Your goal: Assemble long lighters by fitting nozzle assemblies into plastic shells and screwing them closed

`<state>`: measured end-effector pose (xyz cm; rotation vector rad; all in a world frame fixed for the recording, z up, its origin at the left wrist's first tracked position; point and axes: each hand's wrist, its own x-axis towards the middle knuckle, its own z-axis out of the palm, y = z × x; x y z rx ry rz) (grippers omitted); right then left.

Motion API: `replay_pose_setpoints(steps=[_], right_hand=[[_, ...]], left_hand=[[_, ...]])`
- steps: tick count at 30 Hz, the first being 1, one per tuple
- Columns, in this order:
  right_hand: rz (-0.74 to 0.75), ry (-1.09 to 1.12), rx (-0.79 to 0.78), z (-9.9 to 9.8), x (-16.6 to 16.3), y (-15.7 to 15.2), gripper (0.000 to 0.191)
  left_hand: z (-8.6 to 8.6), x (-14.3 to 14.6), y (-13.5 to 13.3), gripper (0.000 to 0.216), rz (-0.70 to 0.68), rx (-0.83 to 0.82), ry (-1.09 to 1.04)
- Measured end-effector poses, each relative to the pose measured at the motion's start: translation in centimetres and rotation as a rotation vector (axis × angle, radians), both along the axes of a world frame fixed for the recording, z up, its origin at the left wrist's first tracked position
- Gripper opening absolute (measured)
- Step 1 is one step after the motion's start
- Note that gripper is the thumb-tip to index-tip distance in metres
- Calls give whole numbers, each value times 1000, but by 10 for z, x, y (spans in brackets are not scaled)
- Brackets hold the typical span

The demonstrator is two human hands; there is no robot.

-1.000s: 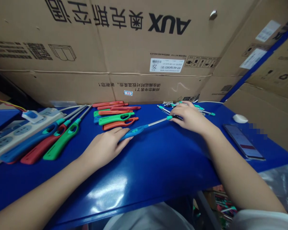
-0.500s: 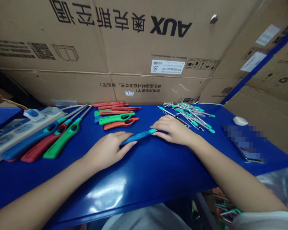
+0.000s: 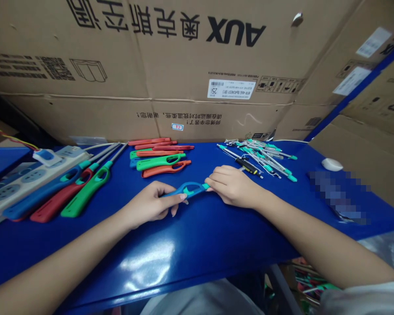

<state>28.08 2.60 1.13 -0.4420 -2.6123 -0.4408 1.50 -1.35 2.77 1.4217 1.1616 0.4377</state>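
My left hand (image 3: 154, 202) is closed around the body of a blue long-necked lighter (image 3: 174, 191), above the blue table. Its trigger opening now faces up, with a teal trigger showing. With my right hand (image 3: 234, 186) I pinch the lighter's front end beside its teal collar; the fingers hide whatever extends beyond it. Behind my left hand lie several red, orange, green and blue lighter handles (image 3: 160, 162). Just beyond my right hand are a black and yellow screwdriver (image 3: 246, 166) and a heap of metal lighter tubes (image 3: 271, 159) with teal ends and thin wires.
At left, three lighters with long metal necks, including a green one (image 3: 87, 192), lean by a white power strip (image 3: 36, 175). On the right are a white rounded object (image 3: 331, 164) and a blurred-out dark device (image 3: 339, 194). Cardboard (image 3: 180, 65) walls the table's back.
The blue lighter has been turned over so its trigger opening shows. My right hand has shifted slightly down and its fingers have closed in at the collar, uncovering the screwdriver.
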Motion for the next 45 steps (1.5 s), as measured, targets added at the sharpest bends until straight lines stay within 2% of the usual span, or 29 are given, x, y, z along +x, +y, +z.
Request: replay_pose_setpoints(steps=[3, 5, 7, 11, 13, 15, 20, 25, 27, 30, 34, 36, 38, 40, 42, 45], right_hand=[[14, 21, 11, 2, -1, -2, 22], [17, 25, 3, 2, -2, -2, 22], [15, 25, -14, 1, -2, -2, 23], [9, 28, -64, -1, -1, -1, 23], [-4, 24, -89, -1, -1, -1, 25], [-21, 11, -106, -1, 0, -2, 27], [-81, -63, -190, 2, -2, -3, 31], [-175, -155, -481, 11, -3, -3, 21], [-226, -172, -602, 15, 0, -1, 22], [-282, -184, -754, 21, 12, 5, 29], [-284, -141, -925, 30, 35, 12, 28], [-446, -99, -832, 35, 46, 15, 28], [-752, -107, -654, 38, 55, 17, 27], [-1011, -173, -546, 39, 61, 19, 29], [-1137, -257, -555, 38, 64, 21, 33], [-1185, -324, -613, 35, 65, 23, 37]], left_hand=[[0, 0, 1, 45, 4, -100, -76], [0, 0, 0, 44, -3, -56, -44], [-1, 1, -3, 42, -17, 119, 62], [-5, 2, -10, 42, -64, 619, 297], [-7, 1, -12, 39, -92, 775, 342], [-10, 0, -13, 36, -118, 863, 358], [-12, 0, -11, 31, -151, 925, 455], [-14, 5, -12, 27, -205, 945, 610], [-15, 5, -12, 30, -243, 957, 643], [-16, 5, -12, 38, -283, 1011, 702], [-13, 1, -11, 43, -278, 1046, 821], [-12, 0, -11, 43, -260, 1010, 846], [-12, 0, -12, 42, -247, 958, 813], [-13, -1, -13, 40, -237, 917, 717], [-15, 0, -13, 38, -228, 899, 612], [-15, 0, -12, 38, -226, 891, 534]])
